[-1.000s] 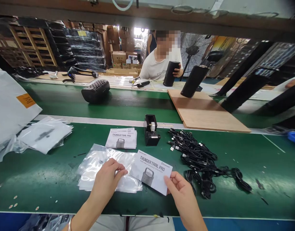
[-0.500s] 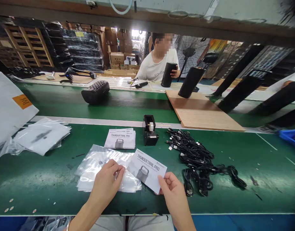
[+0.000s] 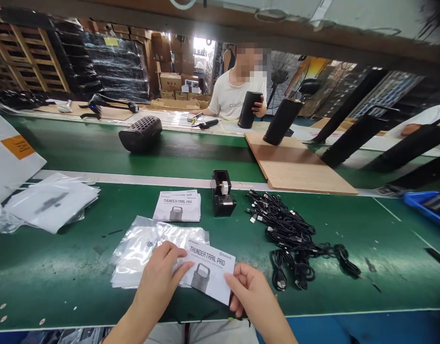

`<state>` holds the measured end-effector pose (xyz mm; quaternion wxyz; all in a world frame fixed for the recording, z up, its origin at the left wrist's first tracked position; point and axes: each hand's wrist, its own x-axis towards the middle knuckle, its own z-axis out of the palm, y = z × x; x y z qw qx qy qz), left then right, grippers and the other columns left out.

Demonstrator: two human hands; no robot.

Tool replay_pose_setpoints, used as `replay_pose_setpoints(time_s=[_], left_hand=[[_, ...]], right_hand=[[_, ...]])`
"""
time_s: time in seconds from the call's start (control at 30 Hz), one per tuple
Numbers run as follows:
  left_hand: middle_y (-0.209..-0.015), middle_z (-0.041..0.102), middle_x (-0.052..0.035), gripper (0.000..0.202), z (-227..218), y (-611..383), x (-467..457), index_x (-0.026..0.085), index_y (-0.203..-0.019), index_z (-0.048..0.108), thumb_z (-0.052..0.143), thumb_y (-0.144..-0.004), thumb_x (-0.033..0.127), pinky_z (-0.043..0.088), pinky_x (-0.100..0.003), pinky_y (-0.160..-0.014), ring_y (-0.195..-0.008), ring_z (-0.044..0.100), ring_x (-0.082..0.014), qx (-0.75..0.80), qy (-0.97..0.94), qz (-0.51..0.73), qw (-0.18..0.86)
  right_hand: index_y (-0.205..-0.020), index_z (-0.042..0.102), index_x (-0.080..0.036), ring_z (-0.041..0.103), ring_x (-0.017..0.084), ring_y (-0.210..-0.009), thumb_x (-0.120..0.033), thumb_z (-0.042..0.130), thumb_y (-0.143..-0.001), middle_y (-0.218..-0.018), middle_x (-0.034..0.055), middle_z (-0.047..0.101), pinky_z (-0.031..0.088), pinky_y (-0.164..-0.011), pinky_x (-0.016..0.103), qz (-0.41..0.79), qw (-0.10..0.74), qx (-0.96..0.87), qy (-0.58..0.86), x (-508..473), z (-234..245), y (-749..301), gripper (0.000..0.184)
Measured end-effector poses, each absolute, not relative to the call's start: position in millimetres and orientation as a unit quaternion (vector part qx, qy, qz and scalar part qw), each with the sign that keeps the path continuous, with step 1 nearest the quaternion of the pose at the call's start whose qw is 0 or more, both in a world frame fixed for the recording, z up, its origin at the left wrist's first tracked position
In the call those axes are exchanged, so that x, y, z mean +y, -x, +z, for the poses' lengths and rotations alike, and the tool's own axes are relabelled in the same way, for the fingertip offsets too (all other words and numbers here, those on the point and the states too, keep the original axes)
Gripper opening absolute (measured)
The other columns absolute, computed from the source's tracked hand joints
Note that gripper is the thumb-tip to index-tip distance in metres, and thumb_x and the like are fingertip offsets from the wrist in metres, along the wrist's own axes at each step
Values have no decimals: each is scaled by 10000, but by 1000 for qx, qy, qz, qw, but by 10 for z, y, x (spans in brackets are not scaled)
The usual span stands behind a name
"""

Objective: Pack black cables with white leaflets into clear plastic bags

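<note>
My right hand (image 3: 250, 289) grips a white printed booklet (image 3: 213, 272) by its right edge, thumb on top. The booklet shows a speaker drawing and the words "Thunder Trail Pro". My left hand (image 3: 166, 272) is closed in a pinch at the right side of the top clear plastic bag (image 3: 137, 243), its thumb against the booklet's left edge. Whether that edge lies inside the bag I cannot tell. More flat bags lie stacked under this one. Just behind sits a pile of matching booklets (image 3: 177, 212).
A black tape dispenser (image 3: 223, 196) stands behind the booklets. Coiled black cables (image 3: 288, 234) lie to the right, filled bags (image 3: 53, 203) to the left. Beyond are a black speaker (image 3: 141, 134), a wooden board (image 3: 295, 165) and a co-worker (image 3: 230, 91) holding another speaker.
The booklet has moved left and toward me in my right hand, its left end now meeting my left thumb. My head view has shifted slightly.
</note>
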<state>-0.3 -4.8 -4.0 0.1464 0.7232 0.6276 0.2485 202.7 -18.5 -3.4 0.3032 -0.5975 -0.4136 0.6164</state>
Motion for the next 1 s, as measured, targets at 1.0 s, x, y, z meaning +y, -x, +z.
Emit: replay_pose_setpoints(time_s=[1.0], left_hand=[[-773,488,1,228,36,-52,29,230,-756,491,390,-851,411,418,-290,-640,-672,481,-156,612,-681,252,313]], right_hand=[[-874,541,-193,558,147,-508,-291,426,-858,-790,42,559,390,-413,230,110,99,-651,745,-260,45,-2579,152]])
